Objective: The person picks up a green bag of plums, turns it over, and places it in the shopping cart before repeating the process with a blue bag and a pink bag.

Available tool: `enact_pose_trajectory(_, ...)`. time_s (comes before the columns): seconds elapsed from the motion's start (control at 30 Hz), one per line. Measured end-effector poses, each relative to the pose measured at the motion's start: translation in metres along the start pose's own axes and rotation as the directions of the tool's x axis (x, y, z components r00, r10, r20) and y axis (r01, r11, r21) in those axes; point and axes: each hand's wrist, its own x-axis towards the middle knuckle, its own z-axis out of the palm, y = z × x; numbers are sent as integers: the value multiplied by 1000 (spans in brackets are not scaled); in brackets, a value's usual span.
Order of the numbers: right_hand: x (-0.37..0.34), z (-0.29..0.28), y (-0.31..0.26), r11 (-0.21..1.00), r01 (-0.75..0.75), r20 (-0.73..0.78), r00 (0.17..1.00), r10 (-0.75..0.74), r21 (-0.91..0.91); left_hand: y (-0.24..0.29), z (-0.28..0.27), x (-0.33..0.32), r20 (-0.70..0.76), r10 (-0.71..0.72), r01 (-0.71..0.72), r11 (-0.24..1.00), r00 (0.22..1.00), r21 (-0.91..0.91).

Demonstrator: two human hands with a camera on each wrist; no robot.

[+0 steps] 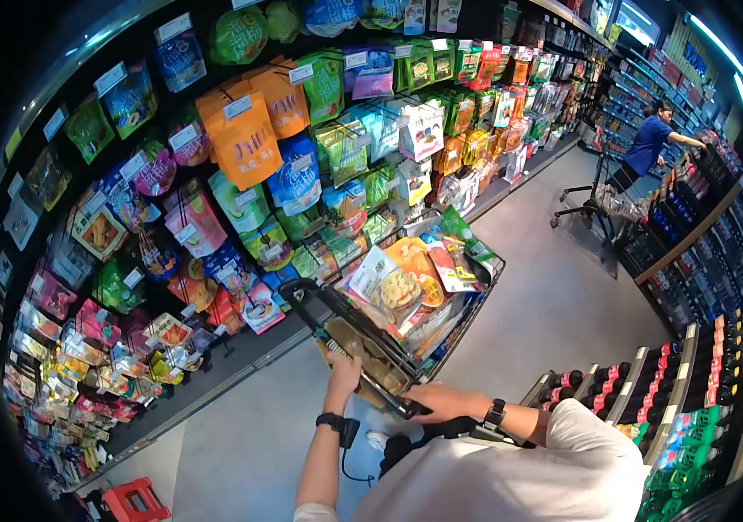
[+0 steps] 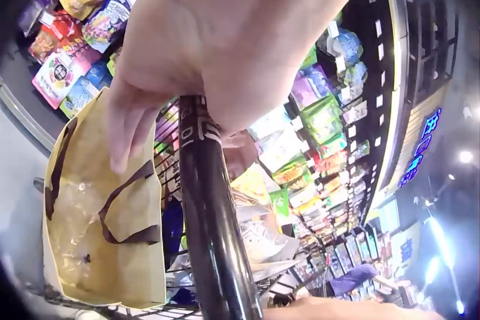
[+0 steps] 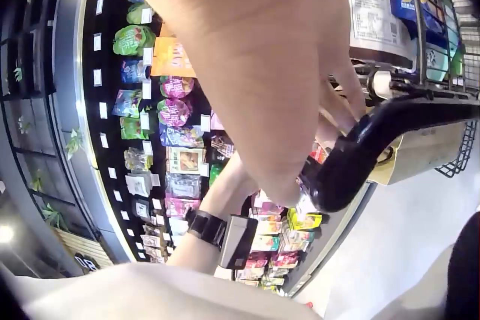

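A shopping cart stands in front of me, its dark handle (image 1: 378, 397) running between my hands. My left hand (image 1: 344, 374) grips the bar; in the left wrist view its fingers wrap the black handle (image 2: 214, 222). At the handle's other end, my right hand (image 1: 448, 404) holds on near the black corner piece (image 3: 341, 174) seen in the right wrist view. Snack bags fill the basket, among them a pouch picturing sliced chips (image 1: 396, 291) and an orange pouch (image 1: 423, 268). A tan bag with dark straps (image 2: 105, 207) hangs just beyond the handle.
Hanging snack pouches (image 1: 245, 143) line the left shelf wall. Shelves of dark bottles (image 1: 623, 387) flank the right. Farther along the aisle, a person in blue (image 1: 649, 139) reaches to a shelf beside another cart (image 1: 593, 207). A red basket (image 1: 135, 502) sits at lower left.
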Motion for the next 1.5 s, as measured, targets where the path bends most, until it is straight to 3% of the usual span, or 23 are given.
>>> enact_pose_trajectory(0.17,-1,39,32,988,-5,-100,995,-10,-154,-8,16,22,51,17,-19,999,999,34)
enact_pose_trajectory(0.23,4,45,45,984,30,-177,982,-61,-173,2,7,33,16,-35,37,992,999,-119)
enact_pose_trajectory(0.3,1,41,43,988,31,-215,974,-64,-152,22,-15,48,-27,-175,138,852,984,-505)
enact_pose_trajectory(0.33,1,35,35,990,27,-240,969,-61,-140,25,-23,55,57,-201,190,740,978,-646)
enact_pose_trajectory(0.37,-1,30,26,993,-33,-238,971,6,-112,27,-35,62,253,-174,306,599,952,-740)
enact_pose_trajectory(0.4,-2,29,16,993,-68,-256,966,40,-99,7,-21,71,335,-122,351,482,934,-803)
enact_pose_trajectory(0.47,-6,26,9,986,-142,-291,950,110,-90,19,-14,63,374,-124,393,356,919,-848)
enact_pose_trajectory(0.57,-8,45,16,977,-201,-444,884,148,-75,17,-6,63,423,-129,442,308,897,-843)
enact_pose_trajectory(0.63,-14,52,17,972,-222,-501,851,157,-72,15,-2,58,399,-107,412,328,910,-850)
enact_pose_trajectory(0.8,-32,53,20,973,-219,-394,902,177,-66,26,0,23,376,-85,380,355,923,-854)
enact_pose_trajectory(0.93,-47,40,23,980,-196,-303,937,175,-40,36,-3,1,387,-100,386,470,917,-794)
enact_pose_trajectory(0.97,-48,40,25,978,-199,-303,937,173,-57,21,0,3,439,-134,434,558,888,-707)
enact_pose_trajectory(1.0,-50,38,20,978,-204,-273,944,185,-42,9,-5,0,560,-219,558,617,799,-556)
enact_pose_trajectory(1.07,-48,30,11,976,-217,-240,948,208,-11,25,-32,-10,546,-180,519,640,818,-567)
enact_pose_trajectory(1.1,-48,25,17,978,-210,-243,949,203,-6,31,-38,-3,481,-209,467,720,851,-513)
enact_pose_trajectory(1.17,-51,34,32,983,-184,-283,944,171,-18,-11,-22,16,281,-287,400,714,916,-575)
enact_pose_trajectory(1.2,-53,38,43,985,-169,-306,940,152,-30,-2,-26,27,162,-377,390,674,912,-627)
enact_pose_trajectory(1.27,-58,54,44,996,-93,-464,882,79,-9,-29,-52,60,221,-427,465,635,877,-617)
enact_pose_trajectory(1.3,-59,54,36,993,-115,-428,898,101,-7,-26,-60,65,126,-484,460,670,866,-583)
enact_pose_trajectory(1.33,-56,47,38,992,-126,-404,909,107,-22,-24,-71,84,95,-376,365,758,922,-541)
enact_pose_trajectory(1.37,-52,43,38,993,-110,-437,892,117,41,-76,-74,132,114,-385,393,803,916,-448)
enact_pose_trajectory(1.47,-49,57,52,996,-74,-572,816,90,52,-33,-74,148,32,-255,247,885,966,-394)
enact_pose_trajectory(1.5,-48,63,53,995,-88,-593,800,93,37,-27,-77,154,140,-282,312,908,949,-279)
